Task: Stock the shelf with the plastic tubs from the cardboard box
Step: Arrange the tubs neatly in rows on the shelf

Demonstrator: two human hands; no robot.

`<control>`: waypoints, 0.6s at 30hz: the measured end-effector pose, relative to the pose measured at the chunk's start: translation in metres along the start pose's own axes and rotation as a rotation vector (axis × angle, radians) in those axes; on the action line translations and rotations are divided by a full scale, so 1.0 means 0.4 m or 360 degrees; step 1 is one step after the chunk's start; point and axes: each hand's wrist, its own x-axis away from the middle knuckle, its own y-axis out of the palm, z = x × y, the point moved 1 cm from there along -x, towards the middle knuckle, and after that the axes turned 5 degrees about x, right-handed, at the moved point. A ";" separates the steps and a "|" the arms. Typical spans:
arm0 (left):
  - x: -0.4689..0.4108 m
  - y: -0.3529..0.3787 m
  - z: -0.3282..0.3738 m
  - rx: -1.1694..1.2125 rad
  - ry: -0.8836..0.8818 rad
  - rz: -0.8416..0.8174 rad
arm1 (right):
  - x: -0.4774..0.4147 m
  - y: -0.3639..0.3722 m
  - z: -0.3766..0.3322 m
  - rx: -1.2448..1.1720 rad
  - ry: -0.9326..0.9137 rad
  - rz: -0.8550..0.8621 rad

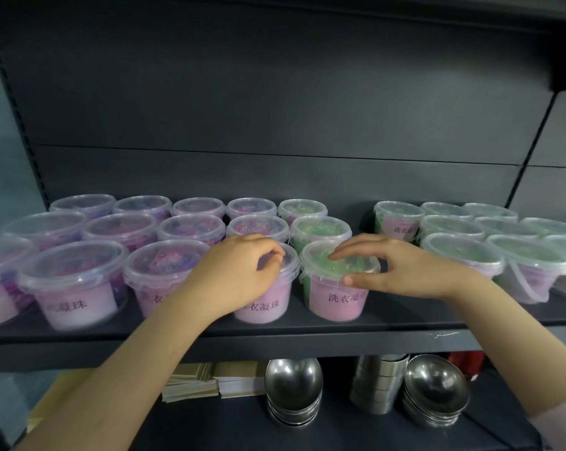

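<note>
Several clear plastic tubs with pink labels stand in rows on the dark shelf [405, 323]. My left hand [242, 268] grips the lid of a front-row tub with pink contents [265, 307]. Beside it stands a tub with green contents [335, 297]; my right hand [395, 268] rests over its lid, fingers on top and thumb against the rim. Both tubs stand upright on the shelf near its front edge. The cardboard box is not in view.
A gap in the rows [361, 219] lies behind my right hand. More green tubs [464, 252] fill the right side, purple ones [76, 271] the left. Below are stacked steel bowls [293, 388], steel tins [377, 382] and flat paper packs [210, 379].
</note>
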 end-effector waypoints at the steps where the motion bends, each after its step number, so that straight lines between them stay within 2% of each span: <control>1: -0.004 -0.004 0.002 0.0023 -0.0032 -0.0022 | -0.002 -0.002 0.000 -0.0001 -0.0002 -0.0006; 4: -0.013 -0.005 0.026 0.0027 -0.0052 -0.0003 | 0.005 -0.008 0.006 -0.0015 0.0012 0.0037; 7: -0.021 0.013 0.079 -0.0021 0.0091 0.0097 | 0.033 -0.032 0.039 -0.0059 0.0051 0.0175; 12: -0.058 0.067 0.185 0.0049 0.0229 0.0120 | 0.117 -0.117 0.168 0.0191 0.0181 0.0447; 18: -0.101 0.150 0.270 -0.0168 0.0135 0.0058 | 0.212 -0.174 0.328 0.0304 0.0350 0.0458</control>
